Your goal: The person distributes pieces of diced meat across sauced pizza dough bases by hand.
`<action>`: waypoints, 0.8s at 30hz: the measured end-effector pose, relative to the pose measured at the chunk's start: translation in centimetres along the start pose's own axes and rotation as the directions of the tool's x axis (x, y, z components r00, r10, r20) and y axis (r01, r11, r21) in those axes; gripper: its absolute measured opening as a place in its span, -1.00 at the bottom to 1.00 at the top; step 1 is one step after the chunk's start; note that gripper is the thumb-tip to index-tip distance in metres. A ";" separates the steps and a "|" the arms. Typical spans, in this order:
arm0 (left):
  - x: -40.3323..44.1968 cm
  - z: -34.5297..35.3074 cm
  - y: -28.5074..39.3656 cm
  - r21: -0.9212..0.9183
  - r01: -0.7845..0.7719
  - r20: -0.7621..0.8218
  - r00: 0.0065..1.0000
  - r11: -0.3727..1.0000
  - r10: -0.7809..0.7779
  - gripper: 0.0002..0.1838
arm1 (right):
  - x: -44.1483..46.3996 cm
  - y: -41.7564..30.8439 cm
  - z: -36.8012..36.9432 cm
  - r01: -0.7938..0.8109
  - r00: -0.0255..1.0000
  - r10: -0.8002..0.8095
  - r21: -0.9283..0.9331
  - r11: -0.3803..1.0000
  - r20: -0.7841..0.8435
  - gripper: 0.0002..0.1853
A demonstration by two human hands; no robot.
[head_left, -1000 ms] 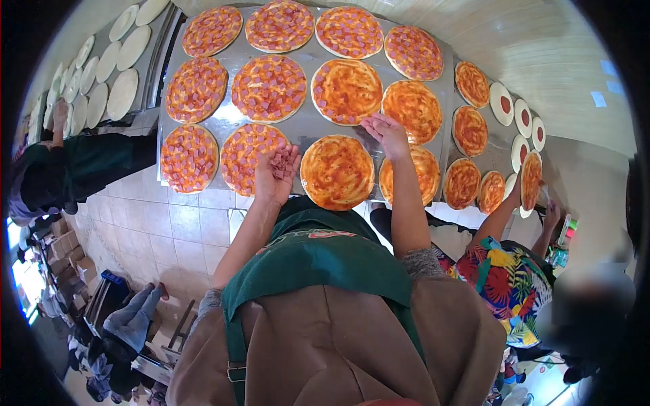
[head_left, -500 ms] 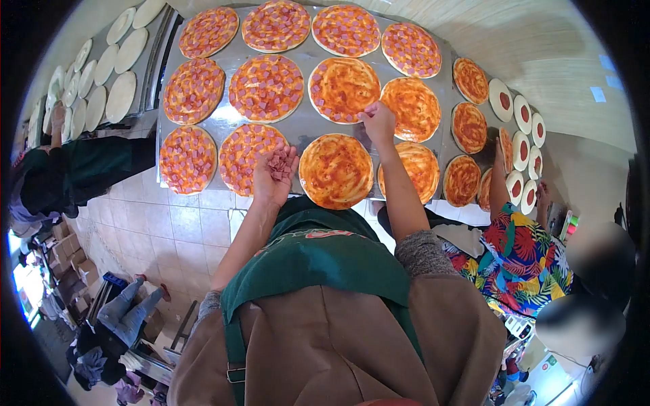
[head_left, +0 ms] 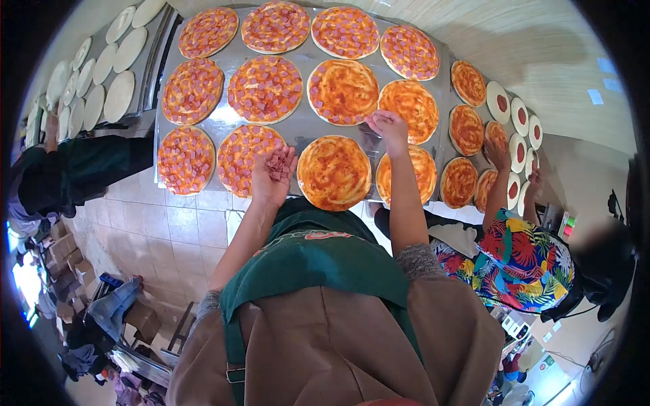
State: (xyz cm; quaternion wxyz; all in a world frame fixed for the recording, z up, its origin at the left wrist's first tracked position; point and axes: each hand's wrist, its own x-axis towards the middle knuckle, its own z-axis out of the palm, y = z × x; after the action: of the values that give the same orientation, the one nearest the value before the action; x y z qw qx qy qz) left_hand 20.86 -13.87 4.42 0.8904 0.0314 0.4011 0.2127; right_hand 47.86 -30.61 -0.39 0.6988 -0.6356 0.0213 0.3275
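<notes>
Palm up and cupped, my left hand [head_left: 271,184] holds a heap of diced ham [head_left: 278,164]. It overlaps the right edge of a ham-topped pizza [head_left: 248,157]. My right hand [head_left: 389,128] has its fingertips pinched together by the lower right edge of a partly topped pizza [head_left: 343,88]; whatever is between them is hidden. That pizza carries ham cubes only along its left and lower left side. Nearest my apron lies a sauce-covered pizza base [head_left: 334,172] without ham. Another sauced base [head_left: 409,108] sits just beyond my right hand.
Several ham-topped pizzas [head_left: 276,27] line the far and left parts of the metal table [head_left: 298,126]. At right, a co-worker in a flowered shirt [head_left: 525,254] reaches over sauced bases [head_left: 467,128] and white dough rounds [head_left: 518,152]. Another person's arm [head_left: 52,132] is near plain dough rounds [head_left: 120,95] at left.
My right hand has moved slightly right and down, away from the partly topped pizza. My left hand stays with its ham. The co-worker's hand at right has shifted over a sauced base.
</notes>
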 end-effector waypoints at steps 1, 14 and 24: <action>0.0 0.1 0.0 -0.008 0.002 -0.003 1.000 1.000 -0.002 -0.66 | 0.4 0.0 0.0 0.005 1.000 -0.005 -0.036 0.999 -0.016 -0.76; -0.1 -0.4 0.2 0.046 0.000 -0.002 1.000 0.999 0.000 -0.67 | 3.4 0.4 1.4 0.181 0.920 -0.391 -0.887 0.425 0.000 -0.75; 0.0 -0.2 0.3 0.022 -0.007 0.011 1.000 1.000 0.006 -0.66 | 1.9 -1.0 -0.6 -0.024 0.999 0.019 0.127 0.992 0.041 -0.80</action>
State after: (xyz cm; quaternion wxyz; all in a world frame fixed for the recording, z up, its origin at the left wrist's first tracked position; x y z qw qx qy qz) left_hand 20.61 -13.61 4.41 0.8915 0.0434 0.3985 0.2111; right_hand 50.07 -30.31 -0.45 0.7348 -0.5827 0.0350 0.3455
